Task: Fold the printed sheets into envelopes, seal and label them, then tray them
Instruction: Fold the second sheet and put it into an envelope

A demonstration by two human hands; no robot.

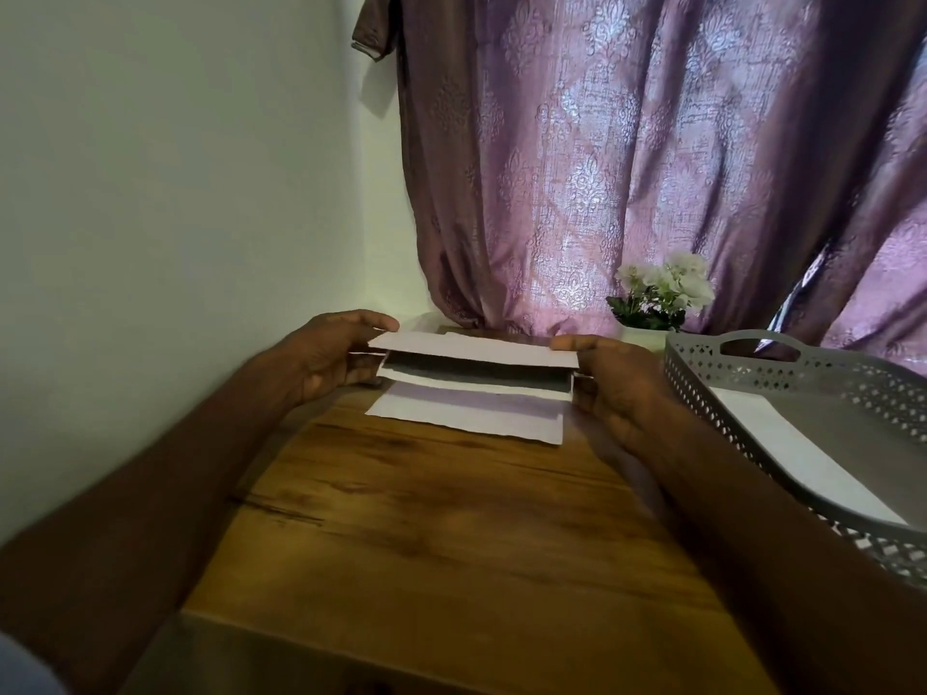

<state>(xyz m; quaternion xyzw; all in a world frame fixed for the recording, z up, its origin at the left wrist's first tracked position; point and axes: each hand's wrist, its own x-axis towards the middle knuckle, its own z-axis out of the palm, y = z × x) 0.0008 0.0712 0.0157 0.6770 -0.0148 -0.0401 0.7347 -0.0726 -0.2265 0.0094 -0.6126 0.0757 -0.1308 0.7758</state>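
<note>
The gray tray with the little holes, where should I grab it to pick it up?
Take the gray tray by its handle cutout in the far end wall: that slot is shaped for fingers to hook through. Come from above and behind that end. A matching grip on the near end probably exists but is out of view. Lift level, since a white sheet lies inside and might slide.

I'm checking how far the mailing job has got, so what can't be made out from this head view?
- Print on the folded sheet: too blurred and shadowed to read.
- Whether a label sits on the envelope: not visible.
- Fingertips of the left hand and right hand: hidden behind the paper.
- The tray: cut off by the right edge; its white paper can't be identified.
</note>
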